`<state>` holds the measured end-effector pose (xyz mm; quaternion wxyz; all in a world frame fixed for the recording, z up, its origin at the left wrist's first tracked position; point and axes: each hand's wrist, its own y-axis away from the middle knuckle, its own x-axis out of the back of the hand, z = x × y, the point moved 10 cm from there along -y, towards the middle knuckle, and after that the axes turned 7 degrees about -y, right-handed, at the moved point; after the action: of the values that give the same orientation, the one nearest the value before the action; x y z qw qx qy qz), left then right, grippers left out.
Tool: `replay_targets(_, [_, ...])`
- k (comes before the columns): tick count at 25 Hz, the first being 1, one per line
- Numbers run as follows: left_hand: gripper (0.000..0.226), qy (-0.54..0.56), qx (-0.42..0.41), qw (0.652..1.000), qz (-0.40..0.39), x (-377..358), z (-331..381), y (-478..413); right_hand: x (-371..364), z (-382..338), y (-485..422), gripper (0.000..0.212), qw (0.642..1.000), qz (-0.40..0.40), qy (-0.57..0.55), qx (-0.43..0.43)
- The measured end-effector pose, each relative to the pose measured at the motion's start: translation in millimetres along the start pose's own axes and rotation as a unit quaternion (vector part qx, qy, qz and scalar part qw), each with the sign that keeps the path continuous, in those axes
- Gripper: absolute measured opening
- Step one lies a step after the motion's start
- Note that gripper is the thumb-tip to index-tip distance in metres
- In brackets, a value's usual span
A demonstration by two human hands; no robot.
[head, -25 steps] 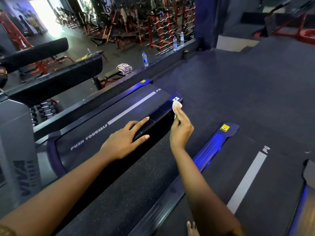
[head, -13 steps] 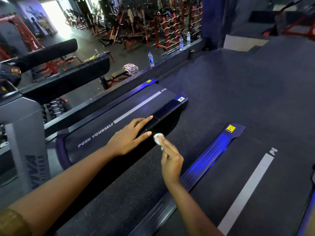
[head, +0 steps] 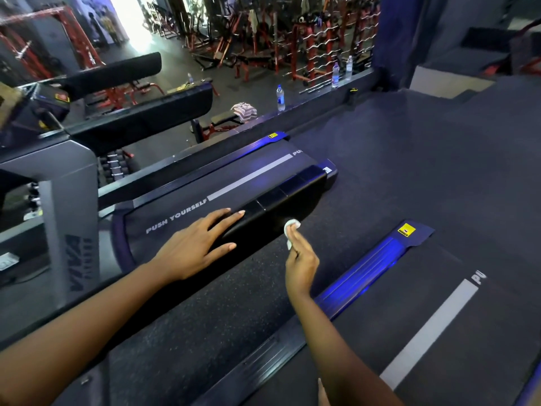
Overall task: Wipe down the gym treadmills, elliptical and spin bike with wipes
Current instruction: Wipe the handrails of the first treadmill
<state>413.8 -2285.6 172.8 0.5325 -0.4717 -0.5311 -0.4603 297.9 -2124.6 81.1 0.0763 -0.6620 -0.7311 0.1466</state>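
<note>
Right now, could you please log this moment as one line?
step: wipe rail | left hand: flat on rail top | right hand: pinches wipe at rail's outer side

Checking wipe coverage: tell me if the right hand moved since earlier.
Yes: right hand with wipe drew back from the side rail's far end toward the left hand.

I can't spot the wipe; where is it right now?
Just right of centre in the head view: the right hand pinches the wipe at the outer face of the treadmill's black side rail, right of the left hand resting on it.
</note>
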Motion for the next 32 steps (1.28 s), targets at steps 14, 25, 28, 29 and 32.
replay_targets(14, [0.065, 0.008, 0.016, 1.000, 0.003, 7, 5, -2, -14, -50, -1, 0.042, 0.999, -0.001, 0.004, 0.046])
replay_targets(25, [0.067, -0.019, 0.043, 0.999, -0.002, 12, 9, 2, 11, -59, -18, 0.034, 0.996, 0.032, -0.056, 0.056])
replay_targets(28, [0.067, -0.020, 0.042, 0.999, 0.004, 14, 10, 2, -7, -87, -28, 0.030, 0.993, 0.028, -0.050, 0.104])
replay_targets(29, [0.066, -0.021, 0.042, 0.999, 0.007, 15, 10, 1, -18, -91, -20, 0.029, 0.991, 0.006, -0.037, 0.130])
replay_targets(32, [0.065, -0.020, 0.049, 0.999, 0.008, 14, 8, 0, -33, -82, 18, 0.032, 0.987, -0.045, -0.008, 0.153])
